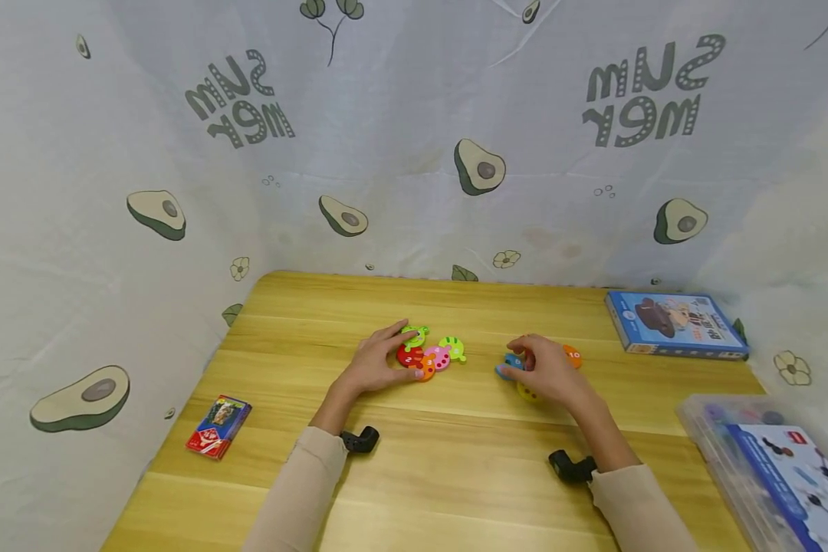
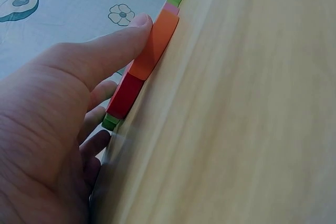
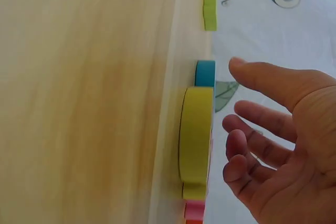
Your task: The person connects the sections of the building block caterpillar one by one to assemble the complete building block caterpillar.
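My left hand (image 1: 376, 360) spans a cluster of flat, numbered puzzle pieces, its thumb against the edge of an orange piece (image 2: 155, 48). Its fingers lie near the green piece with a face (image 1: 415, 336) and the red piece (image 1: 409, 356). A pink piece (image 1: 438, 357) and a striped green piece (image 1: 452, 349) extend the cluster to the right. Over a second group, my right hand (image 1: 550, 368) hovers with loosely bent fingers. The right wrist view shows a gap between its thumb and the blue piece (image 3: 205, 73). Beside that are a yellow piece (image 3: 196, 135) and an orange piece marked 10 (image 1: 573, 356).
A small red and blue card box (image 1: 218, 427) lies on the wooden table (image 1: 448, 475) at left. Toward the back right is a blue picture box (image 1: 676, 323). A clear plastic case (image 1: 707, 452) with a blue and white sheet occupies the front right. Printed cloth hangs behind.
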A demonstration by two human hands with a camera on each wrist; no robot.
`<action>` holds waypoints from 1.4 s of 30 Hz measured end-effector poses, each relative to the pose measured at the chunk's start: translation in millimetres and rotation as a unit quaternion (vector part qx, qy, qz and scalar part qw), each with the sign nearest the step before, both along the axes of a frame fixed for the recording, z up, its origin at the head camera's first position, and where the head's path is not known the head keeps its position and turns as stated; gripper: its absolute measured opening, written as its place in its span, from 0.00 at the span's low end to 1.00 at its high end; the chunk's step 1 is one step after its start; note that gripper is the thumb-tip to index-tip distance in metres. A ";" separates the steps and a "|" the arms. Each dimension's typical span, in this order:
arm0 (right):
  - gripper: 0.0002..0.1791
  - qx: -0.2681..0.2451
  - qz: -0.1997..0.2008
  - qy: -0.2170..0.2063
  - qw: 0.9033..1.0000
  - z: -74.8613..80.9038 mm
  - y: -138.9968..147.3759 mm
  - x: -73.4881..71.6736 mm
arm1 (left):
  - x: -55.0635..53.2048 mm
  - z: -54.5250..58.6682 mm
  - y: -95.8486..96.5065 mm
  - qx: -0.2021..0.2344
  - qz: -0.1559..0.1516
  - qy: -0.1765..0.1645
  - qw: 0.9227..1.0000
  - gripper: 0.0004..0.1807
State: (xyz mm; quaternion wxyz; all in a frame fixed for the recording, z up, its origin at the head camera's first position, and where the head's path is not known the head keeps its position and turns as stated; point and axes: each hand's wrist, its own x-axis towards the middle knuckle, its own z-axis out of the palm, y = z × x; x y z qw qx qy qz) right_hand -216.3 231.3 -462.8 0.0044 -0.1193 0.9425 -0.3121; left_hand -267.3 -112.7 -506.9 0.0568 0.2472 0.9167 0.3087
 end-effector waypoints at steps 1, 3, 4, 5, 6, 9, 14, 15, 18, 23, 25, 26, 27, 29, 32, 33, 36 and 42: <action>0.28 0.005 -0.002 -0.001 1.000 -0.2 1.9 0.8 | -0.1 0.2 -0.2 -0.001 0.000 -0.002 1.000 0.45; 0.30 0.015 -0.003 -0.002 1.000 -0.3 4.9 2.2 | -0.3 0.7 -0.2 -0.002 0.001 -0.003 1.000 0.45; 0.30 0.020 -0.003 -0.004 1.000 -0.5 6.1 3.0 | -0.3 0.9 -0.2 -0.003 0.002 -0.003 1.000 0.45; 0.30 0.024 -0.003 -0.008 1.000 -0.5 7.0 3.6 | -0.4 1.0 -0.2 -0.003 0.002 -0.003 1.000 0.45; 0.31 0.026 -0.001 -0.010 1.000 -0.9 8.0 3.8 | -0.3 1.1 -0.1 -0.001 0.001 -0.002 1.000 0.45; 0.30 0.031 0.003 -0.014 0.999 -2.5 9.3 3.9 | -0.2 0.8 0.3 0.003 -0.002 0.001 1.000 0.45; 0.28 0.030 0.006 -0.010 0.999 -5.0 8.7 3.2 | -0.4 0.4 1.3 0.009 -0.006 0.001 1.000 0.44; 0.27 0.031 0.005 -0.010 0.999 -5.3 8.5 3.1 | -0.6 0.2 1.3 0.007 -0.006 0.001 1.000 0.44; 0.26 0.028 0.001 -0.012 1.000 -7.0 8.4 2.4 | -1.6 -0.2 0.9 0.004 -0.006 0.000 1.000 0.45; 0.26 0.024 -0.006 -0.014 1.000 -9.8 9.5 0.5 | -2.2 0.1 0.8 0.003 -0.007 -0.001 1.000 0.45; 0.25 0.022 -0.006 -0.016 1.000 -10.0 9.6 0.7 | -1.9 0.2 1.0 0.004 -0.007 -0.001 1.000 0.45; 0.25 0.021 -0.006 -0.016 1.000 -9.8 9.3 0.9 | -1.8 -0.1 1.0 0.004 -0.007 -0.001 1.000 0.45; 0.25 0.019 -0.005 -0.016 1.000 -9.5 9.0 1.2 | -1.5 -0.1 1.0 0.004 -0.006 -0.001 1.000 0.45; 0.25 0.015 -0.004 -0.015 1.000 -8.8 8.1 2.0 | -1.1 0.3 0.9 0.004 -0.005 -0.006 1.000 0.45; 0.23 0.008 -0.003 -0.011 1.000 -7.3 6.7 2.4 | -0.7 0.7 0.9 0.006 -0.003 -0.010 1.000 0.45; 0.23 0.005 -0.004 -0.010 1.000 -7.2 5.8 2.5 | -0.5 0.5 0.7 0.007 -0.003 -0.010 1.000 0.45; 0.22 0.000 -0.010 -0.011 1.000 -5.3 2.5 1.3 | -1.3 -0.7 0.6 0.006 -0.004 -0.009 1.000 0.44; 0.23 -0.020 -0.022 -0.022 0.999 2.7 -11.3 -1.8 | -2.3 -1.9 0.3 0.001 -0.004 -0.008 1.000 0.44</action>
